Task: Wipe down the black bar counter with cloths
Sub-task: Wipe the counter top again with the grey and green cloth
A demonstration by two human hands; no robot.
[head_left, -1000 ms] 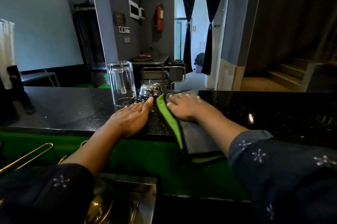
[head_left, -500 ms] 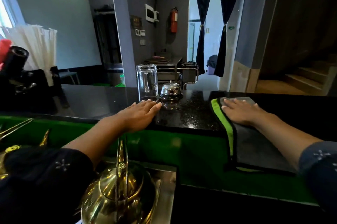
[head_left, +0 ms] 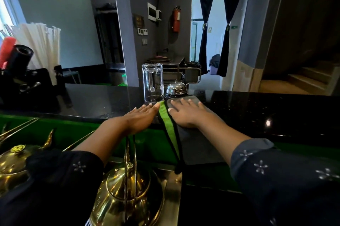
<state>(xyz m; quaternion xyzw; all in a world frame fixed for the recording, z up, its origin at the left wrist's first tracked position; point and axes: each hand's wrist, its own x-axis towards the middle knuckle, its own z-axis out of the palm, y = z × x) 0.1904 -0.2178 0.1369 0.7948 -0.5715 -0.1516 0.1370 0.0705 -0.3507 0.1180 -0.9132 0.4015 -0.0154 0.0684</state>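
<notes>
Pressing right hand (head_left: 185,113) flat, fingers spread, on cloth (head_left: 195,141); my left hand (head_left: 139,117) flat, open on table (head_left: 257,113) beside it. Cloth's long axis runs toward me, draping over edge.

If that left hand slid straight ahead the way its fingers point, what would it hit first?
Most likely the clear glass mug, standing upside down just beyond the left hand; the fingertips look almost at its rim, though depth is hard to judge.
</notes>
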